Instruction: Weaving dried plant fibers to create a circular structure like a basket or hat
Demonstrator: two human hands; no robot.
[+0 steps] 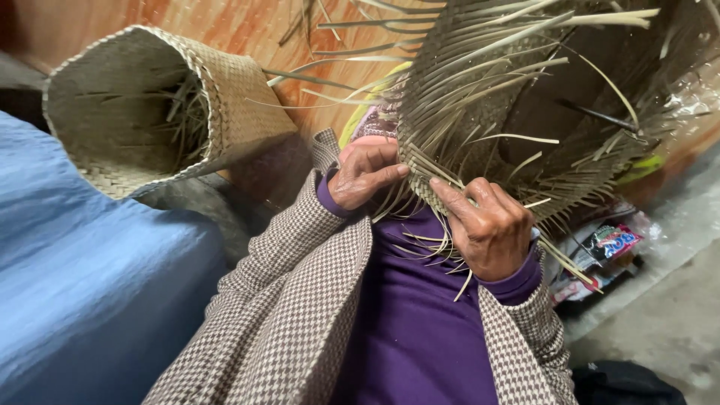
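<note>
A half-woven basket [510, 105] of flat grey-green straw strips is held up in front of me, its open rim bristling with loose strip ends. My left hand [364, 174] pinches the woven rim from the left, thumb and fingers closed on the strips. My right hand [487, 225] grips the lower rim edge, index finger pressed along the weave. Loose strips hang down over my purple top and checked jacket.
A finished woven straw basket [150, 105] lies on its side at the upper left, mouth towards me. A blue cloth [82, 277] covers the left. An orange wooden wall is behind. Printed wrappers [611, 244] lie on the concrete floor at right.
</note>
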